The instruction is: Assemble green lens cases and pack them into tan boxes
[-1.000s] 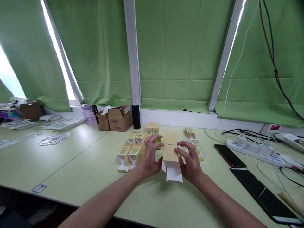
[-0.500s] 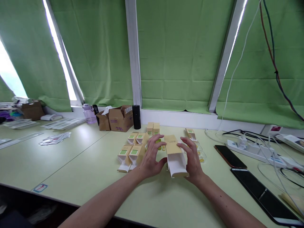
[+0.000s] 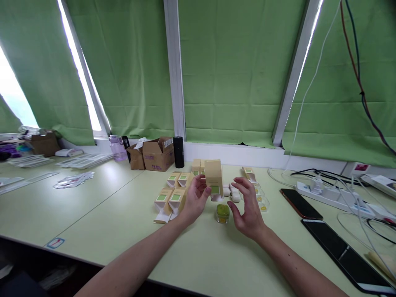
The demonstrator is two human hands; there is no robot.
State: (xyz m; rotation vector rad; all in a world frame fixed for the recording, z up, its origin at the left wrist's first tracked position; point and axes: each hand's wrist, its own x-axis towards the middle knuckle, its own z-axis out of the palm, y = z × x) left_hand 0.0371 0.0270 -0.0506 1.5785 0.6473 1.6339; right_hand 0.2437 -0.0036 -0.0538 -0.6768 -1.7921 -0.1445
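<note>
My left hand (image 3: 197,199) grips a tan carton (image 3: 213,173) by its left side; the carton stands upright with a green square near its lower end. My right hand (image 3: 247,206) is empty, its thumb and fingers spread. Between the hands a small clear jar with a green lid (image 3: 222,213) rests on the table. Several open tan cartons (image 3: 175,197) with green squares stand left of my left hand. Small white items (image 3: 235,195) lie behind the jar, and clear packs with yellow contents (image 3: 262,202) are right of my right hand.
A cardboard box (image 3: 157,154), a black cylinder (image 3: 178,152) and a purple bottle (image 3: 117,147) stand at the back. Two dark phone-like devices (image 3: 300,203) and a power strip (image 3: 334,199) with cables lie at right. Papers (image 3: 74,180) lie on the left.
The carton has been turned upright and moved slightly left in my left hand. My right hand has let go of it and opened. The green-lidded jar and white items now show.
</note>
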